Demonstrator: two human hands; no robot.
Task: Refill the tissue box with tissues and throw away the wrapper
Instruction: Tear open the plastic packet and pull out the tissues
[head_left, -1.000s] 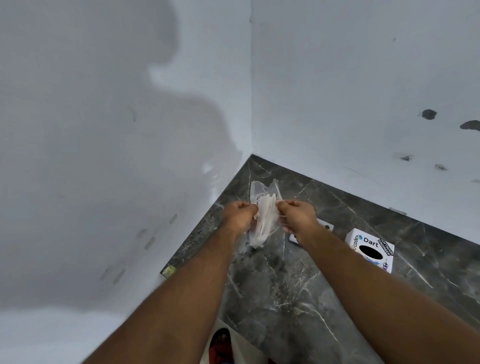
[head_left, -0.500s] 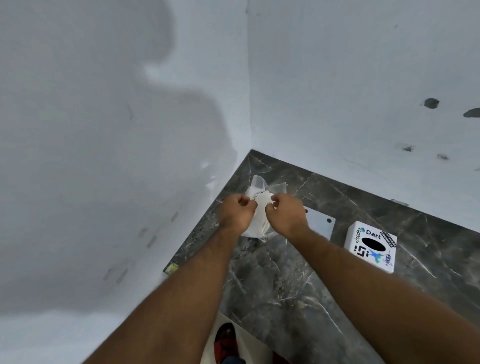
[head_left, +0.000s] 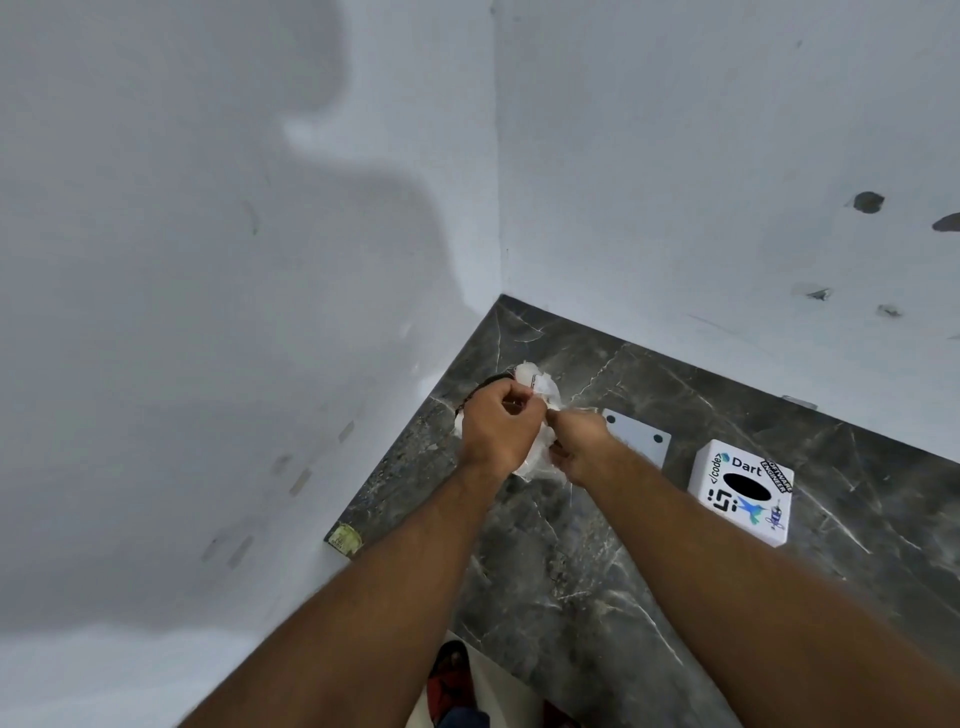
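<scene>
Both hands meet over the far left corner of the dark marble counter. Left hand is curled into a fist, fingers pinching the top of the clear-wrapped tissue pack; right hand grips its lower side, fingers closed on the plastic. To the right lies a white lid panel, then the white tissue box, sitting apart from the hands.

Single head-worn wide-angle view, looking forward and steeply down along both forearms. Left hand and right hand sit mid-frame, near the lens. Beyond them, a wall corner; right of them, dark marble counter. Edges bow outward.
</scene>
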